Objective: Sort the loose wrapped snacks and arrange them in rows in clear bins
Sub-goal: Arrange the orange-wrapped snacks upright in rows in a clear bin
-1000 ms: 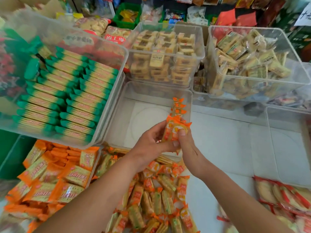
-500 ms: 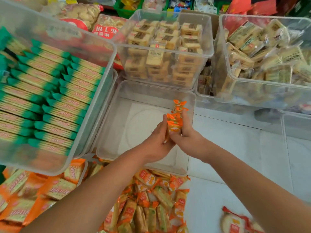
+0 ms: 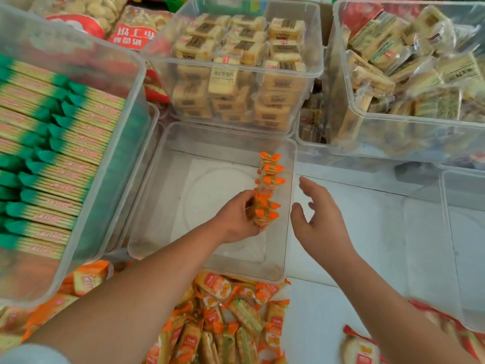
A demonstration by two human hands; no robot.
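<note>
Row-placing step: left hand (image 3: 235, 219) pinches near end of orange snack row (image 3: 269, 179) along clear bin (image 3: 147, 195) right wall, right hand (image 3: 321, 228) spread, empty; next likely let go, regrab from loose pile (image 3: 225, 327)

Clear glossy plastic bin (image 3: 147, 206); shiny orange film-wrapped snacks (image 3: 267, 190).

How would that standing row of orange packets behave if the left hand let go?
Likely to tip: the orange packets stand on edge beside the right wall of the clear bin, braced by the left hand. Glossy wrappers suggest sliding; they look light.
</note>
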